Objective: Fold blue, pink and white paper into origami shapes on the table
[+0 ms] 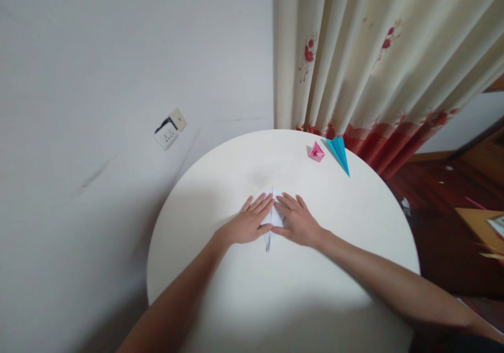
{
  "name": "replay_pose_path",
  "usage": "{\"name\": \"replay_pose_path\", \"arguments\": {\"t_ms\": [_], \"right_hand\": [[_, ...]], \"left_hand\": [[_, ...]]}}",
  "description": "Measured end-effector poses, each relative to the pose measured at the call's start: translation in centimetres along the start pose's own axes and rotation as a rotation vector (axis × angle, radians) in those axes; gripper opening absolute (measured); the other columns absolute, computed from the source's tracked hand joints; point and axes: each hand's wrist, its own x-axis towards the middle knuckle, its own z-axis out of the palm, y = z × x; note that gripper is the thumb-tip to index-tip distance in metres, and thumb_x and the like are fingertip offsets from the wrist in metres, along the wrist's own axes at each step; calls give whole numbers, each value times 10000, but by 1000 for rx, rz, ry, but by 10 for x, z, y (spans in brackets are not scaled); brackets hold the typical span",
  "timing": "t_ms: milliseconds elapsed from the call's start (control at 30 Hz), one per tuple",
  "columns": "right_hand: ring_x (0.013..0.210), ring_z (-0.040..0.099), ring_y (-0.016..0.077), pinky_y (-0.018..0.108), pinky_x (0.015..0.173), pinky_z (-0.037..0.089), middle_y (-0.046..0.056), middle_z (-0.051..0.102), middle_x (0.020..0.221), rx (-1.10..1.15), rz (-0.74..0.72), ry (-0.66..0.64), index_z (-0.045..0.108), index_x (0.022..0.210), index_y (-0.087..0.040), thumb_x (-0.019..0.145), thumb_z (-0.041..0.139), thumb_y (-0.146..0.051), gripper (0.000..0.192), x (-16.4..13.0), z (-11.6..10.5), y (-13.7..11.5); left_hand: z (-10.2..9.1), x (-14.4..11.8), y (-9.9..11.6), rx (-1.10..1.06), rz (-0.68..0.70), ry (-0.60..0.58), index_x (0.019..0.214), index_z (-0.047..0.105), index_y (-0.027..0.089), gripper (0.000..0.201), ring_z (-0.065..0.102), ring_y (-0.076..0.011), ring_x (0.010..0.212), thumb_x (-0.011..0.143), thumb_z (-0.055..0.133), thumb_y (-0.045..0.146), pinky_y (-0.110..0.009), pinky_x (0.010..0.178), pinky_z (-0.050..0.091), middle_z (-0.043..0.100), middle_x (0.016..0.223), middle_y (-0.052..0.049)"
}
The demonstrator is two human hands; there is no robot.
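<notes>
Clock positions are taken from the piece of folded white paper (277, 218), which lies on the round white table (354, 211) in front of the person, twelve o'clock being directly away from the body. The left hand (249, 224) covers the paper's nine o'clock side, palm down, fingers extended and slightly spread; its fingertips bear on the paper near the central seam. The right hand (301, 224) mirrors it at three o'clock, likewise flat and loosely spread. The thumbs point inward, their tips close together at the seam; actual contact between them cannot be confirmed. Neither hand pinches anything. The seam runs roughly from twelve to six o'clock, and narrow ends of paper project beyond the hands at both. Layers beneath the fingers are concealed. In this inspector's judgement, the step in hand is pressing two folded panels flat along that seam. The next move appears to call for even pressure outward from the seam, with the edges kept aligned so that neither panel springs up. Also noted: a pink folded-paper piece (316, 152) at one o'clock; just beside it, between one and two, a blue paper dart (339, 152), nose toward five; a wall socket (167, 136) at ten.
</notes>
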Motion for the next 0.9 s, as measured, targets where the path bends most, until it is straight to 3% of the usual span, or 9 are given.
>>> {"name": "replay_pose_path", "arguments": {"t_ms": [233, 400, 667, 767, 900], "right_hand": [[1522, 70, 356, 603, 1202, 58, 256, 208, 1612, -16, 41, -31, 237, 1556, -53, 862, 610, -606, 962, -10, 12, -18], [1523, 19, 350, 610, 1196, 55, 268, 141, 1620, 18, 55, -63, 149, 1575, -55, 865, 599, -596, 1000, -12, 20, -24], [1522, 22, 357, 606, 1201, 31, 259, 124, 1623, 28, 114, -35, 166, 1570, -37, 864, 554, -676, 1028, -11, 25, -29], [1518, 24, 378, 627, 1194, 31, 273, 128, 1616, -18, 75, -33, 168, 1567, -20, 864, 537, -695, 1042, -13, 26, -32], [1521, 41, 366, 627, 1198, 22, 263, 135, 1614, -88, -6, -32, 209, 1557, -7, 936, 436, -648, 921, -19, 25, -33]], "left_hand": [[0, 0, -1, 10, 3, 8, 1597, 44, 217, 723, 33, -270, 1538, 1012, 344, 519, -492, 1221, 40, 83, 1661, -118], [2, 1, -3, -4, 2, 9, 1597, 42, 225, 739, 28, -267, 1539, 1004, 343, 545, -486, 1221, 31, 78, 1663, -107], [-2, 1, 2, 3, -25, -8, 1594, 99, 205, 708, 30, -264, 1540, 1011, 338, 527, -485, 1223, 26, 78, 1665, -94], [0, 2, 3, 7, -32, 51, 1590, 137, 223, 628, 56, -257, 1539, 1036, 272, 485, -488, 1223, 48, 134, 1662, -74], [3, 7, 3, 15, -70, 142, 1578, 201, 233, 544, 98, -251, 1536, 1056, 213, 384, -503, 1223, 67, 207, 1650, -61]]}}
